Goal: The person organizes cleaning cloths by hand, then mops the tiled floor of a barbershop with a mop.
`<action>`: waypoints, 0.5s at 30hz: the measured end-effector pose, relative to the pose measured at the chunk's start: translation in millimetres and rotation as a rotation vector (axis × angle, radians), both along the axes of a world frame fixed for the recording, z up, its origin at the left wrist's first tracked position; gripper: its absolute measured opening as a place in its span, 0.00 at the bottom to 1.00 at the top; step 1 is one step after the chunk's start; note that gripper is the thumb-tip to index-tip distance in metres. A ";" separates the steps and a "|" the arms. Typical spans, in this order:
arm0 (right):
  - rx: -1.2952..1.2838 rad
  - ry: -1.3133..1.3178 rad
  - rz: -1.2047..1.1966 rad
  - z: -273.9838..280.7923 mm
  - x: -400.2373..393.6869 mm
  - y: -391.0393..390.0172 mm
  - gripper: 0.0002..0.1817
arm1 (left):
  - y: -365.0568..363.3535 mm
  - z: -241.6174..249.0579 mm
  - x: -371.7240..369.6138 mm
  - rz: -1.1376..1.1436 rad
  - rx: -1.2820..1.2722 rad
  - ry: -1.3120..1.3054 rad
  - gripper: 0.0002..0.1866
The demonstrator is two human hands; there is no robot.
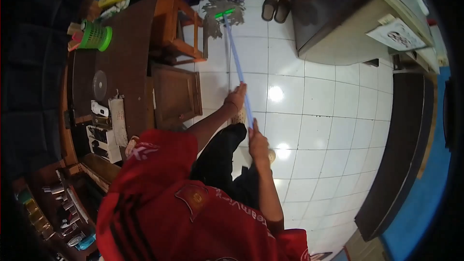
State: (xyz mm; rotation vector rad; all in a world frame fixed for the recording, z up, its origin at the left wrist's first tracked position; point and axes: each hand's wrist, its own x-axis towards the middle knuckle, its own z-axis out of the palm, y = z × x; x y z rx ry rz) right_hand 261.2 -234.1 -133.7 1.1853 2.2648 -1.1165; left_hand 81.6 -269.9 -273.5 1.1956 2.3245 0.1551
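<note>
A mop with a pale blue handle (pixel 234 43) stretches away from me over the white tiled floor (pixel 285 96). At its far end, a green bar (pixel 225 13) carries a grey fringed mop head (pixel 212 24) spread flat on the tiles. My left hand (pixel 235 97) is wrapped round the handle about midway along the visible length. Nearer my body, my right hand (pixel 258 144) grips the handle's lower end. Both hands are closed on it. My feet show partly below the hands.
A wooden stool (pixel 176 26) stands just left of the mop head, beside a brown table (pixel 130 53) bearing a green basket (pixel 94 36). Dark slippers (pixel 276 10) lie to the right of the mop head, near a large cabinet (pixel 333 19). A long dark bench (pixel 403 150) borders the right side.
</note>
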 end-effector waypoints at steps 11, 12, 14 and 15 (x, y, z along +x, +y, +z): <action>-0.069 0.091 -0.374 59.7 429.8 -73.6 0.22 | -69.8 -26.7 395.6 -0.500 0.241 -0.201 0.12; -0.198 -0.067 -0.459 100.6 486.0 -71.9 0.21 | -53.3 40.8 425.1 -0.821 0.118 -0.402 0.17; -0.133 0.117 -0.502 181.3 582.2 -71.3 0.21 | -41.2 99.8 495.5 -0.916 0.272 -0.646 0.32; -0.042 0.072 -0.595 218.6 611.3 -70.2 0.20 | -29.7 137.8 517.7 -0.917 0.247 -0.722 0.31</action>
